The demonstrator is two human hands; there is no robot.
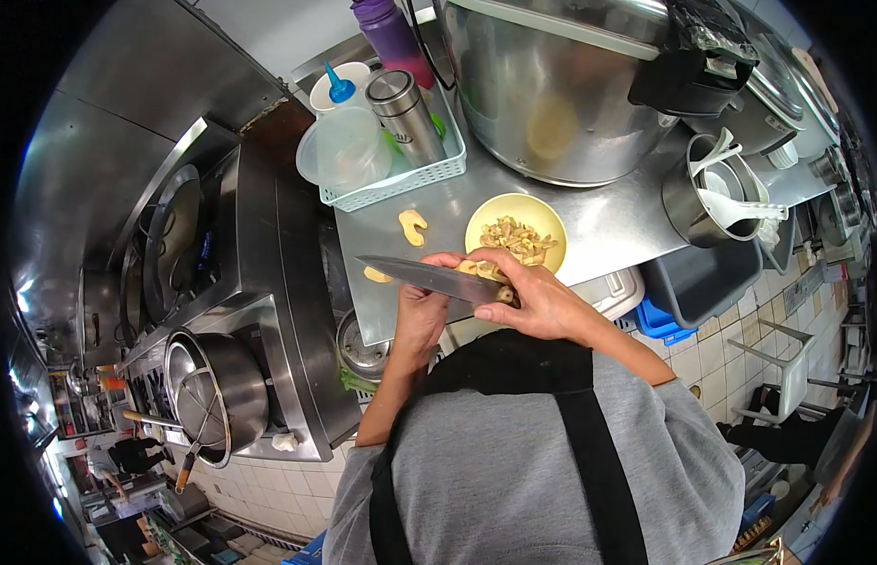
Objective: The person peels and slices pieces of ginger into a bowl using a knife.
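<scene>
My right hand (542, 299) is wrapped round the handle of a kitchen knife (424, 276), its broad blade pointing left across my left hand. Behind the blade, my left hand (422, 315) is closed, its fingertips at a pale yellow piece of peeled ginger (483, 270); the blade hides part of this grip. Just beyond both hands sits a yellow bowl (486, 215) with small cut ginger pieces (516, 240) in it. A larger peeled ginger piece (413, 227) lies on the steel table (363, 311), and another ginger piece (377, 275) is near the knife tip.
At the back left, a pale basket (401, 185) holds a steel thermos (406, 118) and plastic tubs. A large steel cooker (561, 94) stands behind the bowl. To the right is a steel pot (688, 202) with white ladles. Left of the table is a stove with a pot (245, 395).
</scene>
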